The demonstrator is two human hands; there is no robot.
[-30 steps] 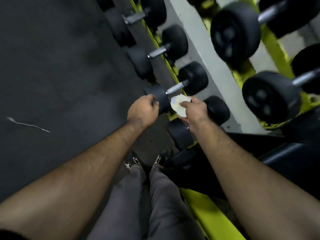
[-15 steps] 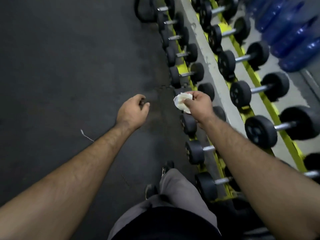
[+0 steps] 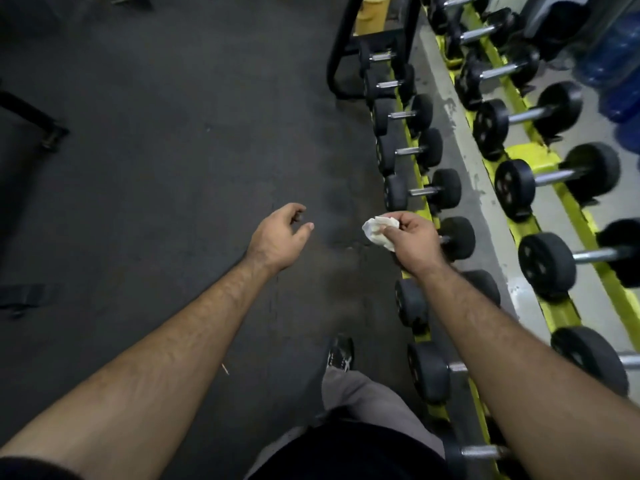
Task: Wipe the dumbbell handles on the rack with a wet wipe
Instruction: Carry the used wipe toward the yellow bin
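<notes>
Counting roughly nine dumbbells (image 3: 420, 192) in the near row, seven behind, one wipe (image 3: 375, 230), one shoe (image 3: 341, 353).

Matt black rubber-like heads and bright, shiny metal handles are seen on the dumbbells (image 3: 422, 192). The rack (image 3: 585, 225) is painted glossy yellow, chipped in places. The wipe (image 3: 375, 230) looks like soft, crumpled white paper. The floor (image 3: 173, 150) is matt, dark and grainy.

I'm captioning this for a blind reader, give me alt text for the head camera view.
A person's right hand pinches a crumpled white wet wipe beside a yellow rack of black dumbbells. The left hand hangs loosely curled and empty over the dark floor.
</notes>
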